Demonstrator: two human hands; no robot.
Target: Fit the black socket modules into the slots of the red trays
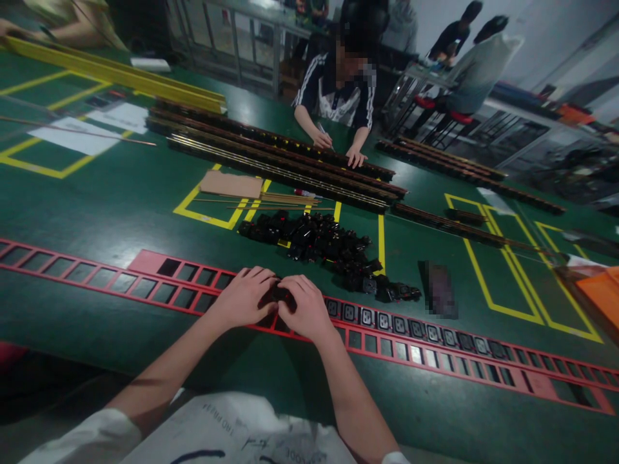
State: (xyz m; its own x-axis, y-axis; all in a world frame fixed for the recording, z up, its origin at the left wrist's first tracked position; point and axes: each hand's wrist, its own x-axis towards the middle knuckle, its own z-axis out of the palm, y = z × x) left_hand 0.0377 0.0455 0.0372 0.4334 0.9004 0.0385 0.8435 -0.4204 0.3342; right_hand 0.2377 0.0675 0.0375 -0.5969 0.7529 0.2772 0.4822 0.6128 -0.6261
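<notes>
Both hands meet over the red slotted panel (145, 260), which lies alongside a second red slotted panel (525, 380). Between them is a small black socket (280, 293), mostly covered by the fingers. My left hand (245, 298) curls around its left side, fingers bent and thumb toward the middle. From the other side, my right hand (305, 306) closes on it in the same way. To the right of my hands, a row of black sockets (383, 320) sits in the far panel's openings. Just beyond lies a loose heap of black sockets (314, 238).
Past the heap lie a cardboard piece (231, 185), thin rods (285, 200) and long dark strips (275, 158). Across the table a person (336, 84) handles the strips with a pen. A blurred dark item (439, 290) rests at right, with an orange item (602, 293) farther over.
</notes>
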